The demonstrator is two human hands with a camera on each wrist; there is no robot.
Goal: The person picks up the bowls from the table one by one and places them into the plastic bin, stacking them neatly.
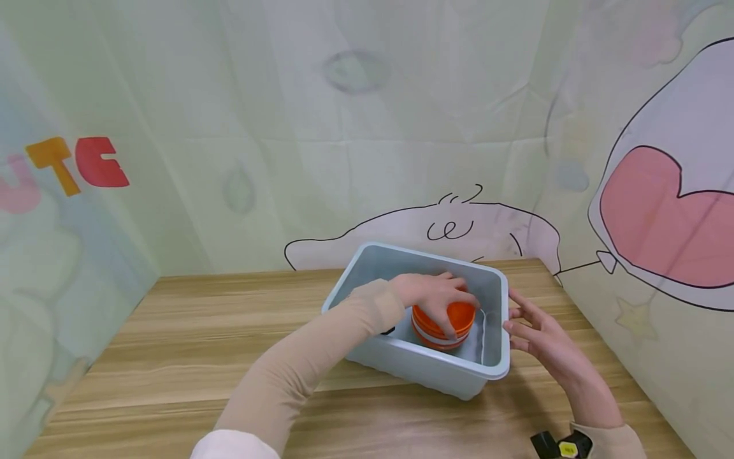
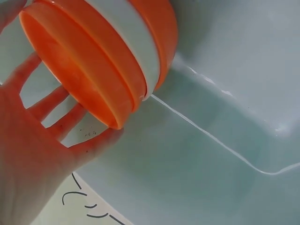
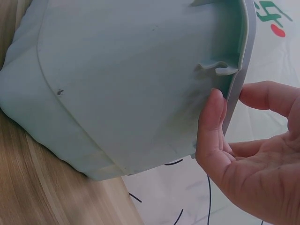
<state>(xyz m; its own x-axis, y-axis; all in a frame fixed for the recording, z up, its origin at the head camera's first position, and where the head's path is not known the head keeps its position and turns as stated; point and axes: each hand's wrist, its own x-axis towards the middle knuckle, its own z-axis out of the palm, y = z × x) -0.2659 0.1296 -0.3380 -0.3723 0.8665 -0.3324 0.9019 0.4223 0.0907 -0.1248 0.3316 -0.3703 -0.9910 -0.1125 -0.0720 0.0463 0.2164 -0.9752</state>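
A stack of nested orange and white bowls [image 1: 438, 341] sits inside a light blue-grey plastic bin [image 1: 413, 366]. My left hand [image 1: 432, 296] reaches over the bin's near side and grips the stack from above. In the left wrist view its fingers [image 2: 49, 101] spread along the rim of the top orange bowl [image 2: 70, 65], with the thumb at the frame's edge. Outside the bin's right end, my right hand [image 1: 541, 335] holds the rim. The right wrist view has that hand [image 3: 255, 154] pinching the rim between thumb and fingers.
The bin stands on a wood-grain table [image 1: 241, 344] near its back edge. Cloth walls with printed drawings [image 1: 344, 159] rise behind and at both sides. A small black item [image 1: 388, 331] shows beside the left sleeve [image 1: 309, 357], mostly hidden.
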